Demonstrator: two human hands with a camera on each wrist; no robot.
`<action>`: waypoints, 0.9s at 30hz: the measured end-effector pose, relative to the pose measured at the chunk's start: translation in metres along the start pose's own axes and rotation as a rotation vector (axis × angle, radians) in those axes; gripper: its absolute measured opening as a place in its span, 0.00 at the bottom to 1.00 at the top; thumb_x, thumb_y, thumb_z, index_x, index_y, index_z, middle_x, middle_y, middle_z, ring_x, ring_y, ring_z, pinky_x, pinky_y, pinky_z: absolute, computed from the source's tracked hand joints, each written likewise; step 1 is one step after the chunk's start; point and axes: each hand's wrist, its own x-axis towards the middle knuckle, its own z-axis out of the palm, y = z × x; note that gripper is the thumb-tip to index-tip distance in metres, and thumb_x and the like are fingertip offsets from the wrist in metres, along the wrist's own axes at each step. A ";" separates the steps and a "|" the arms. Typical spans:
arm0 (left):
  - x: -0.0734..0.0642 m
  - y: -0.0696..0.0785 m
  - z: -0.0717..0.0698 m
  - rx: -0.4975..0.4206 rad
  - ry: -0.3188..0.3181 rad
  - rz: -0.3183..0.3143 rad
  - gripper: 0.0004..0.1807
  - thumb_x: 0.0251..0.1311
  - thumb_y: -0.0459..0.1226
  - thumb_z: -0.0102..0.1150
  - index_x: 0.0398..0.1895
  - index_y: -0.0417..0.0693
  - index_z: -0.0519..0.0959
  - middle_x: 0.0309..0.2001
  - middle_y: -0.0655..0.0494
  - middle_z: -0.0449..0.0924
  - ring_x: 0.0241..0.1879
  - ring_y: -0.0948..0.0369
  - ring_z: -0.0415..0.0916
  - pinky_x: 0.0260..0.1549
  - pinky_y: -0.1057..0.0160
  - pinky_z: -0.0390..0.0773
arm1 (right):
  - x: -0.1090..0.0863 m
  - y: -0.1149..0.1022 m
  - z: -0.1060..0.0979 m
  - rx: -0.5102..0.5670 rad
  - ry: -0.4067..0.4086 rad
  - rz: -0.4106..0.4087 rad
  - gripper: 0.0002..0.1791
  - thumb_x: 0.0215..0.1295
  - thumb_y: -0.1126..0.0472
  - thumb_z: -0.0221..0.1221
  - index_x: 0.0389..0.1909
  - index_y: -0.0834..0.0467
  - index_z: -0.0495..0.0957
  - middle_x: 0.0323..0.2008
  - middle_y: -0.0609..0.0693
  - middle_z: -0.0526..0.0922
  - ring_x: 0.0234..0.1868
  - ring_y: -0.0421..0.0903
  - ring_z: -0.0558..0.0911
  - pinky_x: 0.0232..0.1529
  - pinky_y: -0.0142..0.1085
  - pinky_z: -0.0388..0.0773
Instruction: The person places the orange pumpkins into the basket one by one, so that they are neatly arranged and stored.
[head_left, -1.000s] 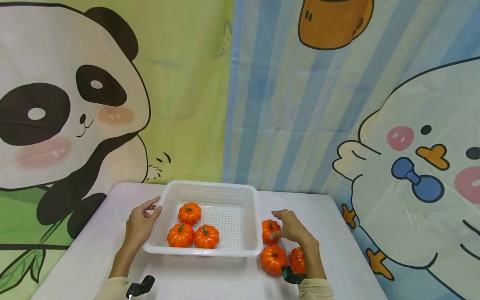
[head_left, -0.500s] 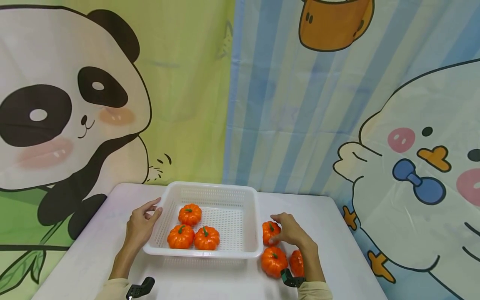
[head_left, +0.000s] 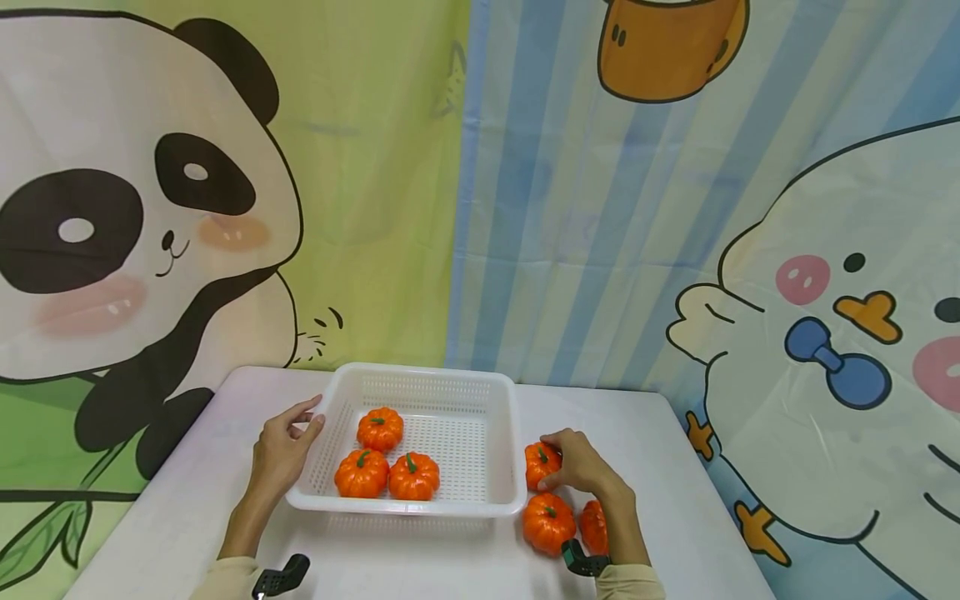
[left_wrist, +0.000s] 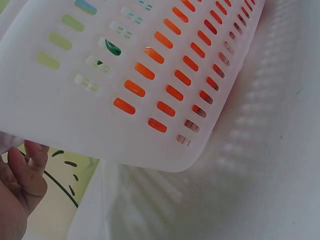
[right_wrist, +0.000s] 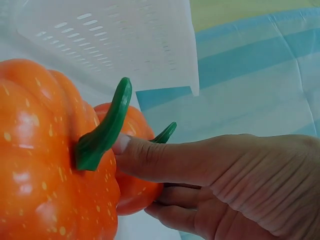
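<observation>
A white perforated plastic basket (head_left: pixel 450 507) stands on the table with three small orange toy pumpkins inside, one behind (head_left: pixel 379 429) and two in front (head_left: pixel 362 475). My left hand (head_left: pixel 280 446) holds its left rim, fingers bent at the edge; the left wrist view shows these fingers (left_wrist: pixel 30 172) right under the lip. To the right of the basket, my right hand (head_left: pixel 588 467) grips a toy pumpkin (head_left: pixel 538 465) between thumb and fingers. Nearer the front sits a larger pumpkin (head_left: pixel 549 523) with a green stem (right_wrist: pixel 107 127). Another pumpkin (head_left: pixel 592 527) is partly hidden by the right wrist.
The white table (head_left: pixel 405 562) backs onto a printed curtain (head_left: pixel 555 250) with a panda and a white chick. Black wrist-worn devices sit on the left wrist (head_left: pixel 283 575) and the right wrist (head_left: pixel 583 558).
My right fingers and thumb have closed in on the pumpkin beside the basket. The left hand, the basket and the other pumpkins keep their places.
</observation>
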 end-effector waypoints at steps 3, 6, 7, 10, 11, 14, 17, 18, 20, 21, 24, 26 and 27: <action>0.000 0.000 0.000 0.005 0.007 0.010 0.26 0.79 0.44 0.62 0.76 0.48 0.78 0.56 0.39 0.87 0.36 0.63 0.76 0.32 0.66 0.73 | 0.001 0.001 0.001 0.002 0.004 -0.006 0.41 0.47 0.62 0.87 0.65 0.66 0.84 0.57 0.56 0.89 0.59 0.54 0.82 0.70 0.59 0.79; -0.001 0.001 0.000 0.000 0.006 0.011 0.26 0.79 0.44 0.62 0.75 0.47 0.78 0.56 0.38 0.87 0.36 0.63 0.75 0.31 0.66 0.73 | 0.002 0.002 0.001 0.003 0.003 -0.013 0.41 0.47 0.62 0.87 0.65 0.67 0.84 0.56 0.56 0.90 0.58 0.54 0.82 0.70 0.60 0.79; -0.001 0.001 0.000 0.000 0.003 0.008 0.26 0.79 0.44 0.62 0.76 0.47 0.78 0.56 0.38 0.86 0.36 0.63 0.75 0.31 0.66 0.73 | 0.002 0.002 0.001 0.002 0.001 -0.014 0.41 0.47 0.62 0.87 0.65 0.67 0.84 0.56 0.56 0.90 0.58 0.54 0.82 0.70 0.60 0.79; -0.002 0.002 -0.001 -0.001 -0.005 -0.002 0.27 0.79 0.44 0.62 0.76 0.47 0.78 0.57 0.38 0.86 0.37 0.61 0.76 0.32 0.66 0.73 | 0.002 0.002 0.000 -0.001 -0.002 -0.015 0.41 0.47 0.63 0.86 0.65 0.67 0.84 0.56 0.56 0.90 0.58 0.54 0.82 0.70 0.60 0.79; -0.002 0.002 -0.001 -0.002 -0.008 -0.006 0.27 0.79 0.44 0.62 0.76 0.47 0.77 0.57 0.38 0.86 0.37 0.61 0.76 0.32 0.66 0.73 | 0.002 0.002 0.000 -0.003 -0.002 -0.015 0.41 0.47 0.63 0.86 0.65 0.67 0.84 0.56 0.56 0.90 0.58 0.54 0.82 0.70 0.60 0.79; -0.002 0.003 -0.001 -0.006 -0.016 -0.015 0.27 0.80 0.44 0.62 0.77 0.48 0.77 0.58 0.38 0.86 0.38 0.59 0.76 0.33 0.66 0.73 | 0.002 0.002 0.000 -0.003 0.000 -0.013 0.41 0.47 0.63 0.87 0.65 0.67 0.84 0.56 0.56 0.90 0.58 0.54 0.82 0.70 0.60 0.78; -0.002 0.003 -0.001 -0.008 -0.022 -0.021 0.27 0.79 0.44 0.62 0.77 0.48 0.77 0.58 0.38 0.86 0.38 0.59 0.77 0.33 0.66 0.73 | 0.002 0.003 -0.001 -0.002 0.005 -0.010 0.41 0.46 0.63 0.87 0.65 0.66 0.84 0.56 0.55 0.89 0.58 0.54 0.82 0.70 0.60 0.78; -0.002 0.003 -0.001 -0.007 -0.023 -0.022 0.27 0.80 0.45 0.62 0.77 0.48 0.77 0.58 0.38 0.86 0.38 0.59 0.77 0.33 0.66 0.74 | 0.001 0.002 -0.002 0.000 0.007 -0.009 0.41 0.46 0.63 0.87 0.65 0.66 0.84 0.56 0.55 0.89 0.58 0.54 0.82 0.70 0.60 0.78; -0.002 0.003 -0.002 -0.008 -0.026 -0.026 0.27 0.80 0.45 0.62 0.77 0.48 0.77 0.59 0.38 0.86 0.39 0.59 0.77 0.33 0.66 0.74 | 0.001 0.002 -0.003 0.005 0.010 -0.004 0.41 0.46 0.63 0.87 0.65 0.65 0.84 0.56 0.55 0.89 0.58 0.53 0.81 0.70 0.59 0.78; -0.002 0.003 -0.002 -0.007 -0.027 -0.028 0.27 0.80 0.45 0.62 0.77 0.49 0.77 0.59 0.38 0.85 0.39 0.59 0.77 0.33 0.66 0.74 | 0.001 0.002 -0.003 0.007 0.011 -0.002 0.41 0.46 0.63 0.87 0.65 0.65 0.84 0.56 0.55 0.89 0.58 0.53 0.82 0.70 0.59 0.79; -0.002 0.003 -0.002 -0.011 -0.034 -0.038 0.28 0.80 0.45 0.62 0.77 0.49 0.77 0.59 0.38 0.85 0.39 0.59 0.77 0.32 0.66 0.74 | 0.001 0.001 -0.004 0.012 0.013 -0.004 0.41 0.46 0.63 0.87 0.65 0.65 0.84 0.56 0.55 0.89 0.57 0.53 0.82 0.70 0.59 0.79; -0.002 0.003 -0.002 -0.013 -0.038 -0.042 0.28 0.80 0.46 0.62 0.78 0.49 0.76 0.60 0.38 0.85 0.39 0.58 0.77 0.32 0.66 0.74 | 0.001 0.001 -0.005 0.012 0.015 -0.009 0.41 0.46 0.62 0.87 0.65 0.65 0.84 0.56 0.55 0.90 0.57 0.53 0.82 0.69 0.59 0.79; -0.002 0.003 -0.002 -0.013 -0.039 -0.043 0.28 0.80 0.46 0.62 0.78 0.49 0.76 0.60 0.38 0.85 0.40 0.58 0.77 0.32 0.66 0.74 | 0.001 0.001 -0.005 0.012 0.016 -0.012 0.41 0.46 0.62 0.87 0.65 0.65 0.84 0.56 0.55 0.90 0.57 0.53 0.82 0.69 0.59 0.79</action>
